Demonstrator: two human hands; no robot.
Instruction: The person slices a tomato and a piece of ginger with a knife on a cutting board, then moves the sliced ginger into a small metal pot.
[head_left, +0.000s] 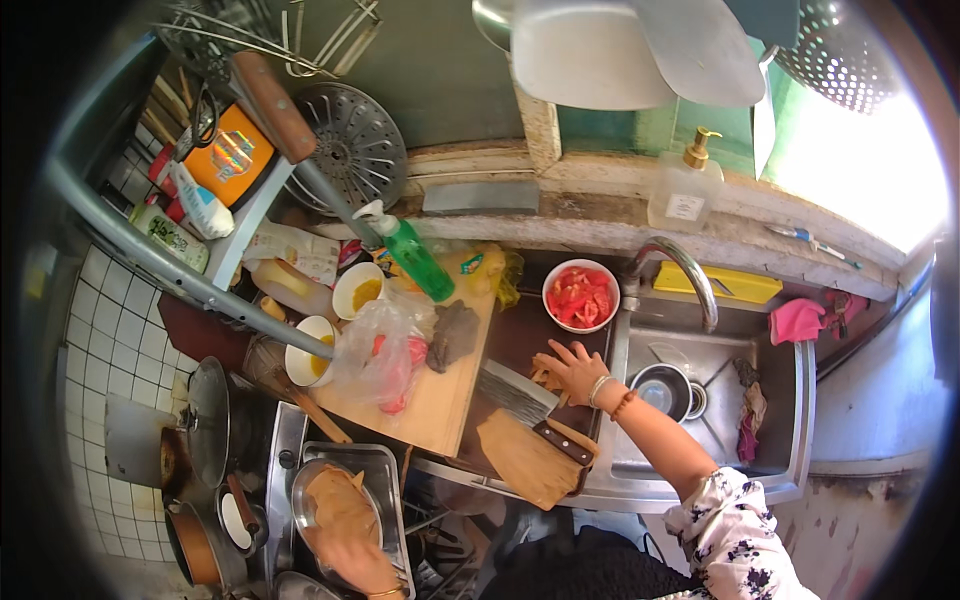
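Note:
My right hand (576, 373) reaches over the dark cutting board with its fingers spread. Beneath its fingertips lie cut tan strips (546, 377), seemingly tofu skin. Left of it, a cleaver (520, 391) rests flat with its dark riveted handle towards me. That handle lies over a folded tan sheet (529, 457), which hangs past the board's front edge. My left hand (354, 556), blurred, is at more tan sheets (337, 501) on a plate; its fingertips are unclear. A white bowl of cut tomatoes (580, 295) stands behind my right hand.
Right is a steel sink (772, 442) with a curved faucet (694, 281) and a small metal pot (662, 391). Leftward, a light wooden board (442, 397) carries a plastic bag (379, 349) and a green pump bottle (420, 262). A grey shelf rail (202, 281) crosses the left side.

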